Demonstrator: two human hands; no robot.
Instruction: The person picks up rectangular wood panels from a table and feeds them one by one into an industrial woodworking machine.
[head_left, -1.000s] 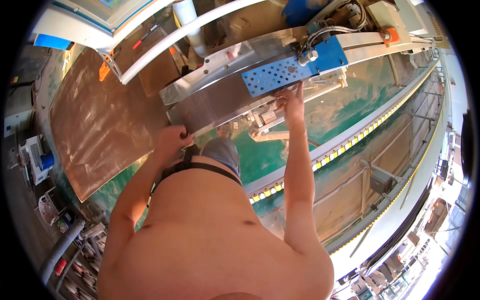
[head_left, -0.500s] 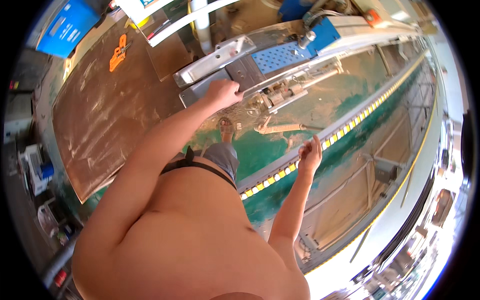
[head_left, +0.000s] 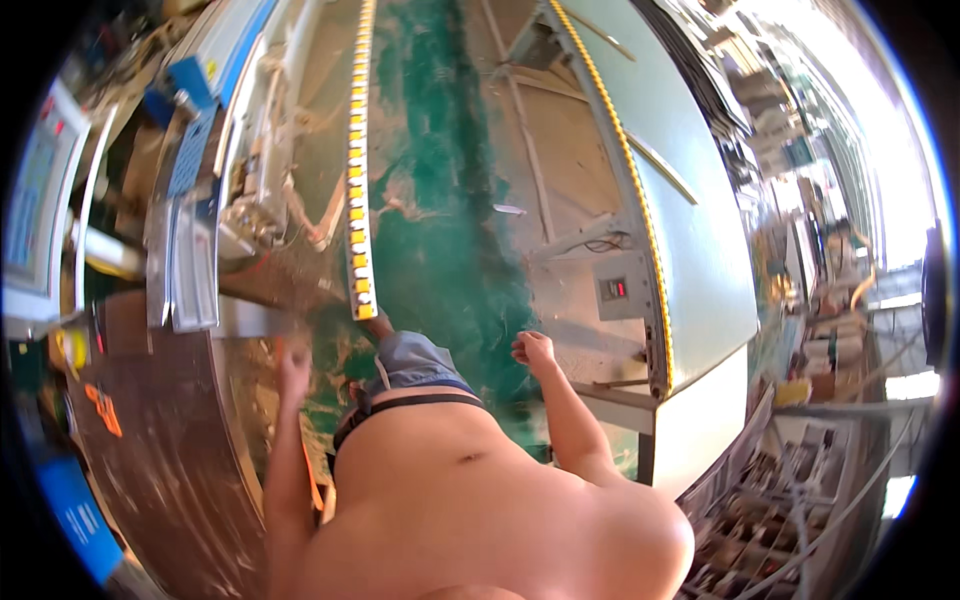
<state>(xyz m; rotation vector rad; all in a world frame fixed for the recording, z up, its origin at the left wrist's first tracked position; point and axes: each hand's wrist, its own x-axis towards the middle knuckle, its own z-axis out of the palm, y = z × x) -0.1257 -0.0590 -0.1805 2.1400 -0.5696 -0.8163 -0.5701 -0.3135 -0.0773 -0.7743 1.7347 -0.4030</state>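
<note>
My left hand [head_left: 293,365] is motion-blurred and hangs beside the rim of a large brown board [head_left: 170,470]; whether it touches the board or holds anything does not show. My right hand [head_left: 533,350] is empty, with loosely curled fingers apart, over the green floor [head_left: 450,250]. Up left stands a metal machine with a blue perforated plate [head_left: 190,150], away from both hands. My bare torso and grey-blue shorts [head_left: 415,362] fill the lower middle.
A yellow-and-black striped strip [head_left: 358,200] runs along the machine's base. A pale long panel with a striped rim [head_left: 690,250] lies to the right, with a small grey box with a red display [head_left: 615,290] beside it. Racks and clutter [head_left: 780,500] sit lower right.
The view has swung sharply, so the machine now lies at upper left. My left hand came off the machine's metal part and dropped. My right hand stays low and empty.
</note>
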